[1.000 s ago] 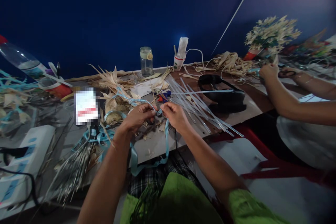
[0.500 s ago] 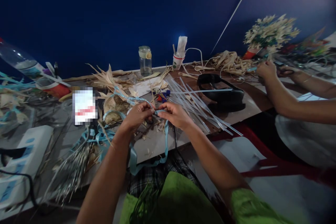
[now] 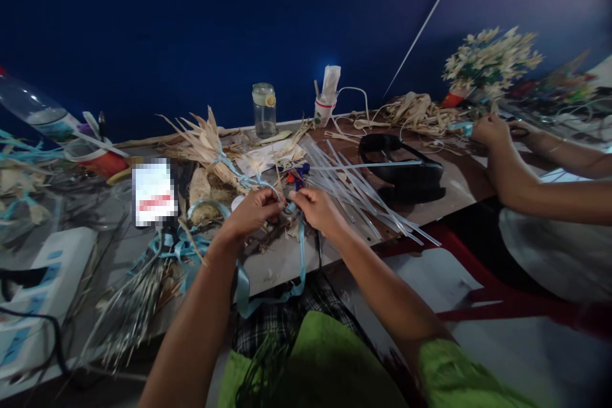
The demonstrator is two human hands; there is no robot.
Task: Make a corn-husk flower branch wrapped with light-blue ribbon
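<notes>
Near the table's front edge my left hand [image 3: 255, 211] pinches the end of a thin stem wrapped in light blue ribbon [image 3: 245, 177]. The stem runs up and left to a pale dried-husk flower [image 3: 203, 140]. Close by on its right, my right hand [image 3: 319, 209] holds the blue ribbon between thumb and fingers, at the stem's end. From there the loose ribbon [image 3: 302, 255] hangs over the table edge and loops back left over the lap. A blue and orange tool [image 3: 300, 173] lies just behind my hands.
Clear sticks [image 3: 354, 188] and a black headset-like object [image 3: 411, 178] lie to the right. Behind stand a glass jar [image 3: 264, 111] and a cup [image 3: 324, 113]. Wires [image 3: 136, 306] and a power strip [image 3: 45, 299] are left. Another person's hands [image 3: 492, 131] work at far right.
The husk flower has risen slightly and turned on its stem. My fingertips have moved a little apart. At far right, the other person's hands have shifted slightly.
</notes>
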